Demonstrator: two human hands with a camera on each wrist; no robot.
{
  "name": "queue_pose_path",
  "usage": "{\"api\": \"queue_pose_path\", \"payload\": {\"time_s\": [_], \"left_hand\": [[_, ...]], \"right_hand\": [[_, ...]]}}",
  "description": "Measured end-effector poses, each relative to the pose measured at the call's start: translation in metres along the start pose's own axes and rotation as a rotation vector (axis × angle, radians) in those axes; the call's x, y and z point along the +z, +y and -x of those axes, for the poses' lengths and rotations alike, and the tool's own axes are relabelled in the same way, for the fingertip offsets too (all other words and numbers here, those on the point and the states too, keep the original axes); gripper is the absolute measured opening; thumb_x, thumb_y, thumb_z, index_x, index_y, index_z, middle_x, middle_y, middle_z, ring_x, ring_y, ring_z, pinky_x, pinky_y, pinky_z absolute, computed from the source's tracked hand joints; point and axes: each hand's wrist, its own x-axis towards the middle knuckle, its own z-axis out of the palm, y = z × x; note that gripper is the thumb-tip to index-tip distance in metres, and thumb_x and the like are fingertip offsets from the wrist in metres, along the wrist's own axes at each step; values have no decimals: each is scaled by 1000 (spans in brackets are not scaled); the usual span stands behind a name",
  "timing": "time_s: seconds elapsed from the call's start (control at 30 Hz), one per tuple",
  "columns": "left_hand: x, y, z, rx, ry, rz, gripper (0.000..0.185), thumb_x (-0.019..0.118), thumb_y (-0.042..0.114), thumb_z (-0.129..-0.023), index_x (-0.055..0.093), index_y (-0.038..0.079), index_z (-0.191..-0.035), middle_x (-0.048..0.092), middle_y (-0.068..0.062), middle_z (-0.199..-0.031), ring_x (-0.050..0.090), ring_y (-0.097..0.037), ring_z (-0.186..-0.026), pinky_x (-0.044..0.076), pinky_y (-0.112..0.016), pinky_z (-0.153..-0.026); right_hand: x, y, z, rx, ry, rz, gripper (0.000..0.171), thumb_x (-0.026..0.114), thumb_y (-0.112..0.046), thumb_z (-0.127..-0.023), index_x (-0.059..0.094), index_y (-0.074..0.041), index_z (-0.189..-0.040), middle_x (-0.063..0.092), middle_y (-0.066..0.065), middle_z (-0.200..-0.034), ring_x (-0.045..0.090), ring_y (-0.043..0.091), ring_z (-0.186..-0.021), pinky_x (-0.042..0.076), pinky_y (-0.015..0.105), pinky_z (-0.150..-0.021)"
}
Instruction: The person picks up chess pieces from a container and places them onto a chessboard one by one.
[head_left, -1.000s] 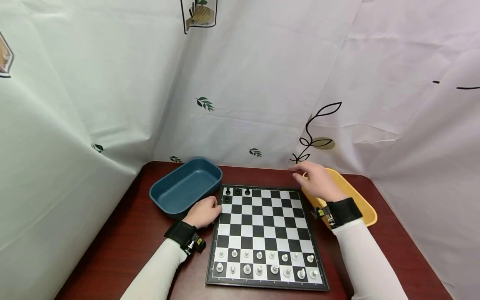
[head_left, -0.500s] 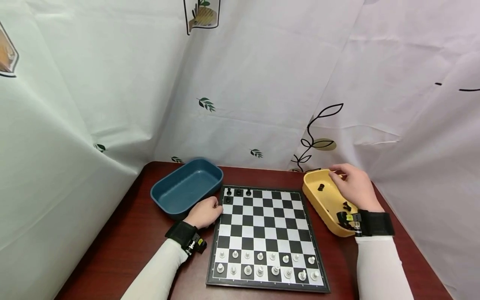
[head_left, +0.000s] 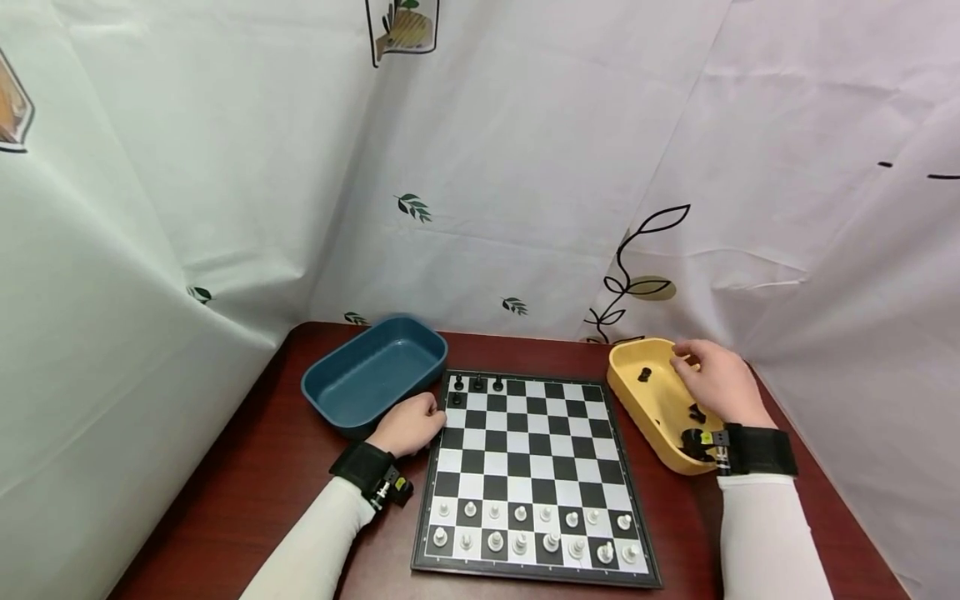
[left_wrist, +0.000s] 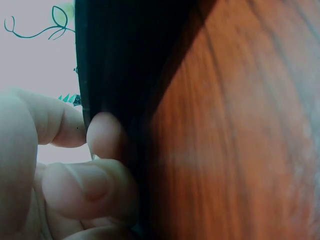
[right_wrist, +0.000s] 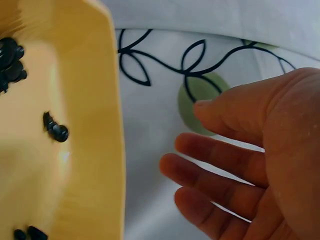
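One grip: left hand (head_left: 407,425) pinches chessboard (head_left: 516,442) by left edge, apparently steadying it. Right hand (head_left: 722,385), loose-fingered, empty, hovers over yellow tray (head_left: 634,410).

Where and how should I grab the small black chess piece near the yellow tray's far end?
Likely by pinching the small, waisted black chess piece across its narrow middle, from above: it seems to lie on its side, and the raised walls of the plastic-looking yellow rounded rectangular tray would hinder sideways approach.
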Motion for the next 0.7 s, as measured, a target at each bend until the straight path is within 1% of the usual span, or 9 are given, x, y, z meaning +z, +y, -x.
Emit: {"api": "queue_pose_path", "payload": {"time_s": [0.13, 0.27, 0.37, 0.57, 0.7], "left_hand": [[0, -1, 2, -2, -5, 8, 25, 57, 27, -108, 59, 13, -87, 63, -3, -63, 56, -21, -48, 42, -36, -50], [0, -1, 2, -2, -10, 17, 26, 57, 27, -108, 59, 13, -87, 63, -3, -64, 56, -21, -48, 42, -35, -50], [-1, 0, 3, -4, -10, 16, 26, 57, 27, -109, 59, 13, -87, 63, -3, -64, 55, -21, -48, 42, -35, -50], [-1, 1, 3, -7, -7, 15, 26, 57, 26, -108, 58, 13, -87, 63, -4, -64, 55, -21, -48, 41, -35, -50], [-1, 1, 2, -6, -5, 10, 25, 57, 26, -108, 58, 13, -86, 63, -3, -63, 55, -20, -47, 42, -34, -49]], "right_hand": [[7, 8, 0, 30, -107, 10, 34, 72, -19, -108, 73, 5, -132, 75, 30, -123, 73, 50, -105, 57, 65, -84], [13, 11, -1, 51, -190, 19, 40, 74, -20, -105, 72, 7, -134, 76, 30, -123, 74, 47, -106, 58, 61, -85], [16, 13, -2, 56, -240, 31, 42, 77, -20, -102, 72, 7, -133, 77, 27, -120, 75, 43, -103, 59, 59, -85], [19, 16, -1, 71, -326, 39, 41, 80, -20, -99, 73, 9, -128, 77, 26, -111, 74, 43, -100, 58, 62, -86], [22, 19, -1, 111, -392, 26, 48, 83, -25, -97, 72, 8, -130, 76, 28, -112, 73, 44, -102, 58, 62, -88]]}}
